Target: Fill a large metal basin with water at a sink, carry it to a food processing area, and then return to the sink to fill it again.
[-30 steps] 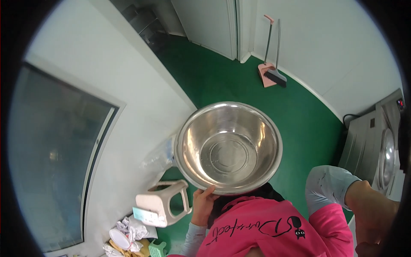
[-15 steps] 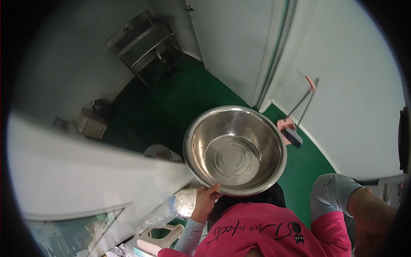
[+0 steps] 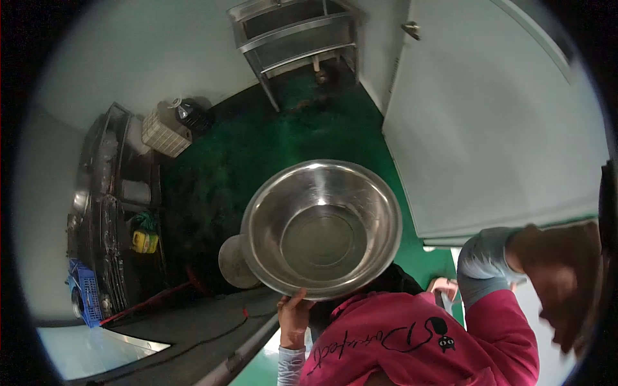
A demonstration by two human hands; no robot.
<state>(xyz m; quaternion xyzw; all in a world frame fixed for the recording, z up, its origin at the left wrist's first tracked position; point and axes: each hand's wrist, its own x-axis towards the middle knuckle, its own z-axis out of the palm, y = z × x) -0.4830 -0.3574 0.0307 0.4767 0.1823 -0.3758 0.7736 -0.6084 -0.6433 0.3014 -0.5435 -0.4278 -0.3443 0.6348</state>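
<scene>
A wide stainless steel basin [image 3: 381,222] is held out in front of my body, its mouth tipped up toward me. The inside shows ring marks on the bottom; whether there is any water in it I cannot make out. My left hand [image 3: 295,320] grips the near-left rim, thumb over the edge and the other fingers partly hidden below. Raised close to the camera at the far right, my right hand [image 3: 557,276] is apart from the basin. Its fingers are blurred.
Beyond the green floor stands a metal sink [image 3: 299,31], with a white door [image 3: 496,135] on the right. A white crate [image 3: 166,134] and dark jug [image 3: 191,114] sit far left. A pale bucket [image 3: 233,265] is beside the basin; a blue basket [image 3: 87,289] lies lower left.
The view has swung left as I moved through the doorway, bringing the sink and left-hand shelving into fuller view. My left hand still holds the basin; my right hand stays raised.
</scene>
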